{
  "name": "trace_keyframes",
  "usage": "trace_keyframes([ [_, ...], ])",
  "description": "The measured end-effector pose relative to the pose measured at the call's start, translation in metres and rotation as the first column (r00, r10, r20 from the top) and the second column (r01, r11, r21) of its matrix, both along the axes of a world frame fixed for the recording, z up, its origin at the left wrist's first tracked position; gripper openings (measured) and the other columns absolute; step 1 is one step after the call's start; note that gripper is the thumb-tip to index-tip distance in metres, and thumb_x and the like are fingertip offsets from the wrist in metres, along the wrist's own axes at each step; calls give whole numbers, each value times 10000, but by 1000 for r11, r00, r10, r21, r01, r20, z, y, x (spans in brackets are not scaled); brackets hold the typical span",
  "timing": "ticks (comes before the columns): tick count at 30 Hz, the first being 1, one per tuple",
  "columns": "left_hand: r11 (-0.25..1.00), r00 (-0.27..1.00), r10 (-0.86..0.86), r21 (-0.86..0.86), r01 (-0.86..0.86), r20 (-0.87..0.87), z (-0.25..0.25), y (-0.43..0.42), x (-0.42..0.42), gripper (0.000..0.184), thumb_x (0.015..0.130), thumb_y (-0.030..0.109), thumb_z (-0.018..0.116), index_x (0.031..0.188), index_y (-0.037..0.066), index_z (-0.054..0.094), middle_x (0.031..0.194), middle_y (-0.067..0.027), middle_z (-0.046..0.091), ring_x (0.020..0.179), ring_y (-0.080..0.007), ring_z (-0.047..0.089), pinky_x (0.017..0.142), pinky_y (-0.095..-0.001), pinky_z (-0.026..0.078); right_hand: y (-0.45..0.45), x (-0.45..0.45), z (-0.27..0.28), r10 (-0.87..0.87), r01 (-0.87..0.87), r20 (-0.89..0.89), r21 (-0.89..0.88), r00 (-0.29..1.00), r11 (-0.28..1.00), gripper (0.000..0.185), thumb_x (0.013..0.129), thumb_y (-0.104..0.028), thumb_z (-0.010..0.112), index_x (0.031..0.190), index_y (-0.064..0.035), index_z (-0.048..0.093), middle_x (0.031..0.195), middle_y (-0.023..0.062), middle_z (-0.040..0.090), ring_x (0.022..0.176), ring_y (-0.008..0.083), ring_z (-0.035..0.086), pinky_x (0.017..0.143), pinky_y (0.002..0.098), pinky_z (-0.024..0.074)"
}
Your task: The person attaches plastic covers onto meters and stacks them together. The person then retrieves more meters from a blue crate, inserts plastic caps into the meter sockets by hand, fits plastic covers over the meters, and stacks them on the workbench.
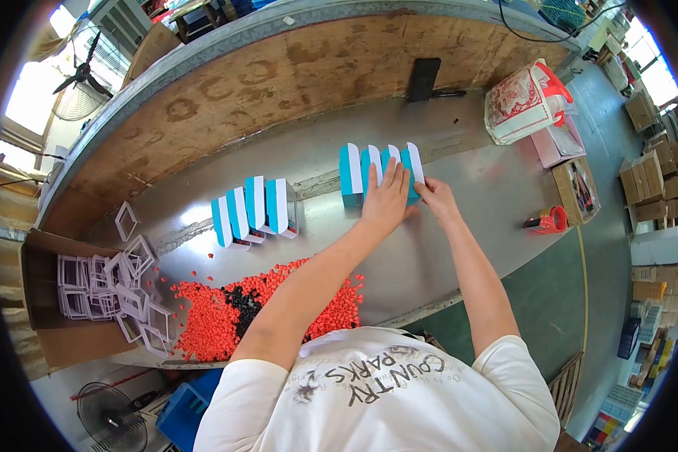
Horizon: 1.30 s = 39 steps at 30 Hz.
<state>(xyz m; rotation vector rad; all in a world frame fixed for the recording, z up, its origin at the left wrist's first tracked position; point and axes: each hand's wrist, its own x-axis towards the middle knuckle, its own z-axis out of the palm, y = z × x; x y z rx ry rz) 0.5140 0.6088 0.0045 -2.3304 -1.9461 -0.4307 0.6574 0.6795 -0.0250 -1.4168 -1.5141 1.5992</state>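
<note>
Several teal boxes with white flaps stand in a row near the middle of the metal table. My left hand lies over the front of this row, fingers stretched out against the boxes. At the right end, my right hand has its thumb and fingers on the edge of the last teal box. Part of that row is hidden behind my left hand. Further left stands a second group of teal and white boxes, with clear sides and something red low inside.
Loose red pieces and black pieces are spread at the table's front left. A carton holds pale plastic frames. At right are a patterned bag, a tool box and a red tape roll.
</note>
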Motion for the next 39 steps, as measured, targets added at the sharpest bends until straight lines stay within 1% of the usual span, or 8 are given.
trace_keyframes([
  [7,997,997,28,72,-22,-77,-14,11,4,591,732,390,632,1155,0,500,1200,-130,481,1166,-259,402,1001,-543,240,5,6,-13,31,-30,-15,31,999,999,233,850,-150,561,1007,14,615,811,3,600,705,69,498,652,233,416],
  [16,996,989,22,87,-9,-145,-13,9,1,576,749,374,621,1161,-11,497,1205,-140,484,1166,-271,405,1003,-552,235,9,2,-23,1,-4,27,113,1000,994,214,828,-184,585,888,12,646,671,-18,561,617,64,461,562,240,388],
  [19,999,987,33,43,-27,-159,-10,7,3,577,762,370,609,1177,-13,493,1221,-144,479,1170,-279,403,1008,-558,225,19,5,-24,101,-125,155,157,983,980,231,810,-209,599,901,-2,647,671,-4,570,614,65,464,567,247,395],
  [26,997,987,62,47,-55,-146,-9,5,6,567,763,360,612,1176,-10,497,1236,-136,472,1177,-281,400,1010,-563,220,14,7,-21,86,-125,205,185,975,975,245,806,-223,605,912,-6,649,690,10,596,638,70,492,592,250,414],
  [31,982,996,76,-178,-67,46,6,12,-2,546,762,337,628,1190,30,485,1270,-132,446,1220,-299,366,999,-568,238,3,0,-4,-1,-11,95,127,996,992,273,818,-234,606,947,5,637,768,20,620,692,85,521,650,246,428],
  [35,996,958,80,10,-86,277,16,-7,-20,488,752,307,641,1141,40,516,1279,-147,431,1233,-319,350,986,-568,259,8,-6,6,85,-98,200,59,976,993,318,819,-219,607,1041,8,598,886,32,623,799,107,542,737,257,432],
  [38,996,901,91,-21,-90,424,33,-37,-56,461,768,294,624,1157,69,518,1254,-151,460,1202,-332,385,976,-560,272,-1,-6,24,170,-179,116,75,979,981,390,821,-221,605,1121,20,540,983,68,608,884,128,547,794,271,435],
  [39,992,891,117,-2,-129,439,38,-49,-71,388,771,245,626,1107,64,554,1217,-154,491,1171,-333,415,970,-503,307,-2,-6,23,184,-192,115,68,976,979,390,821,-221,605,1121,20,540,983,68,608,884,128,547,794,271,435],
])
